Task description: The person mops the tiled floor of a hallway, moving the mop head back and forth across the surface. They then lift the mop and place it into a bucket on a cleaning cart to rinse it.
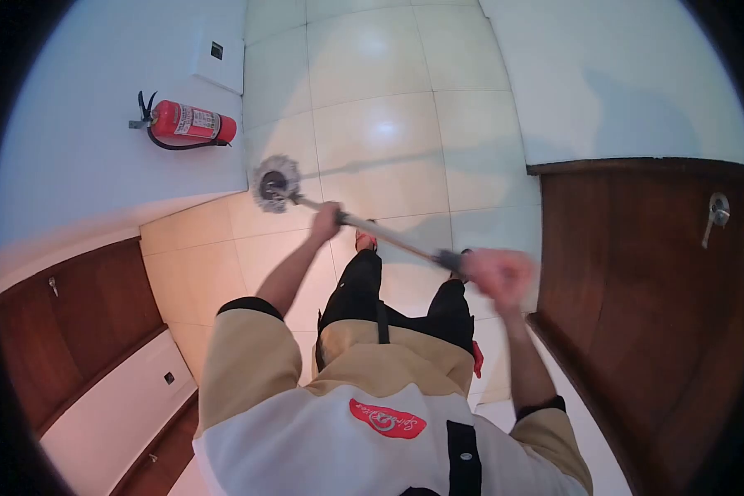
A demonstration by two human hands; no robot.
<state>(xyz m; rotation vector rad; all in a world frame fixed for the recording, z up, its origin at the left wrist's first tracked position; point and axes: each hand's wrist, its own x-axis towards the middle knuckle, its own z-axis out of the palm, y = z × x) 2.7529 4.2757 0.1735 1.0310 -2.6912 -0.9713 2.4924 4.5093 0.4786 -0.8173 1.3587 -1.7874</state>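
A mop with a round head of grey-white strands (265, 198) reaches slantwise across in front of me. Its head is at the left, close to the wall's foot, over the tiles. My left hand (327, 221) is closed round the pale handle (393, 240) a short way behind the head, beside a dark collar. At the other end, my right hand (498, 274) is wrapped about the handle's end next to its black grip (447, 260); motion smears its outline. My feet stand on the floor beneath the handle.
Glossy cream tiles (372, 149) run ahead between white walls. A red fire extinguisher (194, 121) hangs on the left wall near the mop head. Brown wooden doors stand at the right (636, 273) and left (99, 302). A red item (477, 360) shows by my right hip.
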